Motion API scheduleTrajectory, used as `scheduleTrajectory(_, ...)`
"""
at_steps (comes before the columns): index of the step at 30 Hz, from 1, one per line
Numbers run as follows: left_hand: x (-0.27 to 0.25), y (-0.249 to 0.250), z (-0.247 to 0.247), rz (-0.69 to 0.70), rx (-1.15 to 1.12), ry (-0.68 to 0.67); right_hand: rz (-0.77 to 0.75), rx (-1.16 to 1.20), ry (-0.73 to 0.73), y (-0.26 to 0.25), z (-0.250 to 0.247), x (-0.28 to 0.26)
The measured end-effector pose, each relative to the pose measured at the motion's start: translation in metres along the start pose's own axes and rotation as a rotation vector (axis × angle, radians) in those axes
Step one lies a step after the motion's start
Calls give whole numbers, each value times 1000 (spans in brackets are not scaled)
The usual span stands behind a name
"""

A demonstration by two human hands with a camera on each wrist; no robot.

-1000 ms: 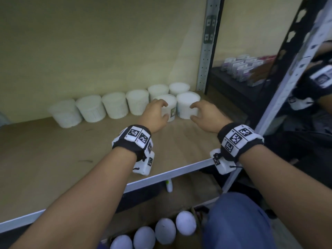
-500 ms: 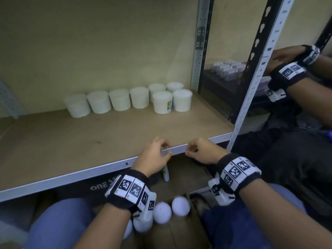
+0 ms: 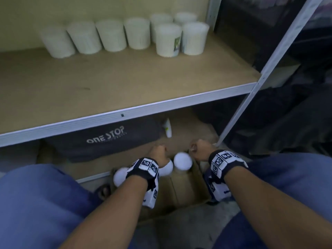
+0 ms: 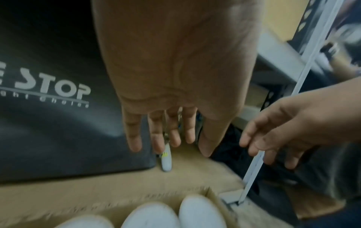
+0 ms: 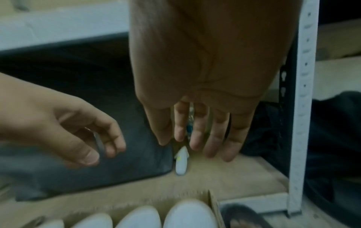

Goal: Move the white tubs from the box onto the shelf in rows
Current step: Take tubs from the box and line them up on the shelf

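Several white tubs [image 3: 111, 35] stand in a row along the back of the wooden shelf [image 3: 89, 83]. Two more [image 3: 168, 40] stand in front of the row at its right end. Below, a cardboard box [image 3: 188, 187] on the floor holds more white tubs [image 3: 182, 161], seen from the left wrist as lids [image 4: 199, 211] and from the right wrist as lids [image 5: 189, 214]. My left hand [image 3: 159, 151] and right hand [image 3: 197, 148] hover over the box's far end. Both are empty, with the left's fingers [image 4: 134, 138] and the right's fingers [image 5: 215, 138] straight.
A black bag [image 3: 107, 141] printed ONE STOP lies under the shelf behind the box, with a small white tube [image 3: 168, 130] beside it. The shelf's grey upright [image 3: 260, 79] stands just right of my right hand. My knees in blue jeans flank the box.
Both hands left the two front tubs on the shelf, passed its front edge, and came down over the box. The head view tilted down with them.
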State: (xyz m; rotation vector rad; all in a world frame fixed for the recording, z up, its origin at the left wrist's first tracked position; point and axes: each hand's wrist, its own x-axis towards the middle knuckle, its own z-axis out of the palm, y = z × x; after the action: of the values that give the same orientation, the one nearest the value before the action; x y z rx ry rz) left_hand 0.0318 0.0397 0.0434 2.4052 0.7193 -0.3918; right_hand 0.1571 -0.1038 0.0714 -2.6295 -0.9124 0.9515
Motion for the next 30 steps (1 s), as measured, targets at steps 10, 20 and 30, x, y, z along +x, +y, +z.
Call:
scheduleTrajectory(10,51,-46,87,-150,255,-211,44,-311,-155,35,89,61)
scheduleTrajectory(20,64,-62,124,-41,408,-98,-5,-455,-160,34,124,94)
scheduleTrajectory(30,71,-67,123,-45,359,-109,-20,-527,-94,30,126,99)
